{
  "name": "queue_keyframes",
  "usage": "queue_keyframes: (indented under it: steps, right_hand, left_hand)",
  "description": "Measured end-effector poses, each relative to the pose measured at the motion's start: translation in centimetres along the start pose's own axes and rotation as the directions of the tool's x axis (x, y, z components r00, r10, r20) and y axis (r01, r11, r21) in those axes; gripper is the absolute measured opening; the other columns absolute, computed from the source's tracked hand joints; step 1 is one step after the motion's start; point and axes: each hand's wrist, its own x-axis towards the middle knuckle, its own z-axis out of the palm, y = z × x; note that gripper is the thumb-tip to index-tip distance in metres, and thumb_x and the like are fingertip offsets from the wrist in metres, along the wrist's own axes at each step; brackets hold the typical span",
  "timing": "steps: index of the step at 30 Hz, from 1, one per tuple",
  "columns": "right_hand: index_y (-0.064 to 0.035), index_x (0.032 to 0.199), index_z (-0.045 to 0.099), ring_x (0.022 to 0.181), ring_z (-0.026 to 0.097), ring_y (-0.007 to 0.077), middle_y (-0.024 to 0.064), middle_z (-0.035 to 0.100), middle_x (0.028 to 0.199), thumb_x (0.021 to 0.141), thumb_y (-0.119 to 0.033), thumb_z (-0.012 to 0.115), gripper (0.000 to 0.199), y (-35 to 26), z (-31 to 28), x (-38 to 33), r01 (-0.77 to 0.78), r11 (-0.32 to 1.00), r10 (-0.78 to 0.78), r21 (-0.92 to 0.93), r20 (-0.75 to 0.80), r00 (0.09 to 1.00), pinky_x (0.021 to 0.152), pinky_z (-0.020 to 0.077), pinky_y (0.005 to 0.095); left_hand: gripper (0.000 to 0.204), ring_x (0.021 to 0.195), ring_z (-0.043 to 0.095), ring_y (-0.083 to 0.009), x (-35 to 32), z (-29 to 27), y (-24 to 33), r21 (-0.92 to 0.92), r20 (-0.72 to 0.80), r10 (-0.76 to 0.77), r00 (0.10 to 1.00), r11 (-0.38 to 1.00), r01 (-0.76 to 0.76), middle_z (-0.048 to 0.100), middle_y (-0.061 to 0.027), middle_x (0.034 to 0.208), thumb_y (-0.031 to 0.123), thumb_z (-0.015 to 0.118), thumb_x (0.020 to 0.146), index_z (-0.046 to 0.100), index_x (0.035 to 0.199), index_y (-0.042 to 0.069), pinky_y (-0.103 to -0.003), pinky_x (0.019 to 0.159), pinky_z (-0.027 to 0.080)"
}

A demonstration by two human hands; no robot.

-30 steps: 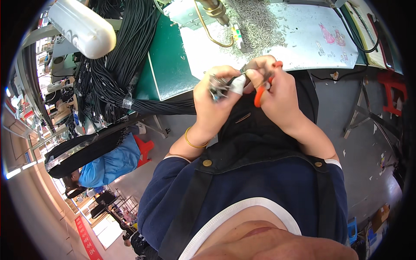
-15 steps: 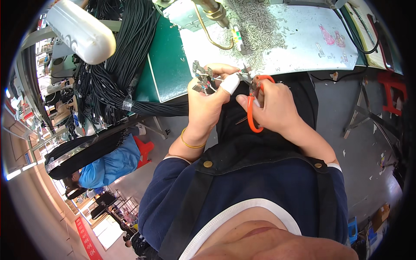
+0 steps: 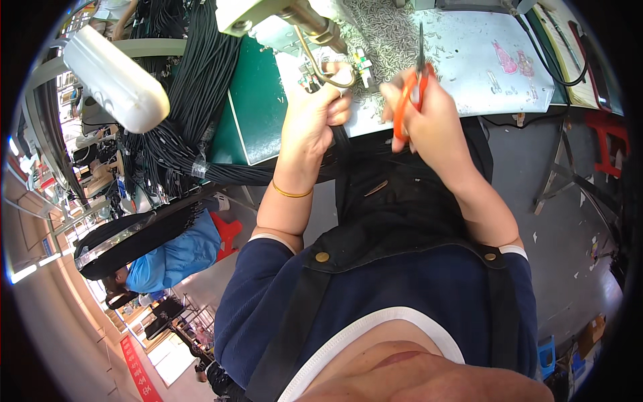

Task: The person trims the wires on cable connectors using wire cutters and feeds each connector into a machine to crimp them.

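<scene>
My left hand [image 3: 313, 110] is closed round several cable ends [image 3: 311, 79] with small connectors and thin coloured wires, beside the metal shaft of a bench machine [image 3: 321, 28]. Part of the cable ends is hidden by the fingers and a curved brass-coloured tube. My right hand [image 3: 432, 114], a little blurred, holds orange-handled scissors [image 3: 416, 90] over the table's near edge, its dark blades pointing away from me. Between the hands, under the shaft, stands a small green-and-white fixture [image 3: 364, 67].
Many small metal pins [image 3: 395, 40] lie heaped on the white sheet [image 3: 469, 80]. A thick bundle of black cables [image 3: 174, 127] hangs at the left, by a white cylindrical lamp [image 3: 117, 80]. Tweezers [image 3: 376, 188] rest on my apron. A person in blue [image 3: 174, 258] sits farther left.
Both hands have moved forward, away from my lap. The scissors have left the cable ends and swung to the right, blades now pointing away. My left hand has carried the cable ends up beside the machine.
</scene>
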Motion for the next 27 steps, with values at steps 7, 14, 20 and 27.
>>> queue_keyframes:
  steps: [7, 14, 20, 27]
  right_hand:
    - [-0.0007, 0.083, 0.049, 0.037, 0.041, 0.0062, -0.0006, 0.044, 0.053, 0.082, -0.019, 0.06, 0.021, 0.6, 0.3, 4.3, 0.036, 0.997, -0.035, -0.062, 0.028, 0.999, 0.035, 0.0353, 0.0214]
    - [-0.001, 0.082, 0.049, 0.037, 0.04, 0.006, -0.0001, 0.045, 0.054, 0.083, -0.014, 0.059, 0.017, 1.0, 0.6, 4.5, 0.03, 0.998, -0.032, 0.064, 0.031, 0.999, 0.034, 0.0325, 0.0211]
    - [-0.0008, 0.084, 0.049, 0.042, 0.04, 0.0046, -0.0011, 0.044, 0.055, 0.083, -0.014, 0.058, 0.016, 0.7, 0.7, 4.4, 0.044, 0.999, -0.044, 0.017, 0.024, 0.999, 0.036, 0.0357, 0.0214]
    - [-0.002, 0.081, 0.048, 0.039, 0.038, 0.0046, -0.0022, 0.042, 0.053, 0.082, -0.015, 0.06, 0.018, 1.0, 0.7, 4.2, 0.107, 0.993, -0.11, 0.053, 0.042, 0.993, 0.035, 0.0321, 0.021]
  left_hand:
    - [0.011, 0.042, 0.026, -0.0013, 1.0, -0.2, 0.5, 0.112, -0.018, -0.004, 1.0, 0.994, 0.006, 0.041, 0.0036, 0.06, 0.008, 0.059, 0.08, 0.053, 0.086, 0.001, -0.015, 0.035, 0.019]
    - [0.012, 0.043, 0.031, -0.0022, 1.1, -0.6, 1.0, 0.097, 0.036, -0.011, 0.999, 0.995, 0.007, 0.046, 0.0003, 0.062, 0.002, 0.06, 0.079, 0.053, 0.088, -0.001, -0.016, 0.036, 0.022]
    - [0.019, 0.042, 0.032, -0.0016, 0.8, -0.1, 1.0, 0.211, -0.039, 0.074, 0.997, 0.975, -0.064, 0.05, -0.0007, 0.062, 0.006, 0.068, 0.073, 0.055, 0.085, -0.001, -0.016, 0.036, 0.021]
    - [0.016, 0.042, 0.032, -0.0017, 0.4, -0.1, 1.0, 0.205, -0.027, 0.064, 0.998, 0.977, -0.058, 0.049, 0.001, 0.062, 0.005, 0.067, 0.073, 0.056, 0.084, -0.001, -0.016, 0.036, 0.021]
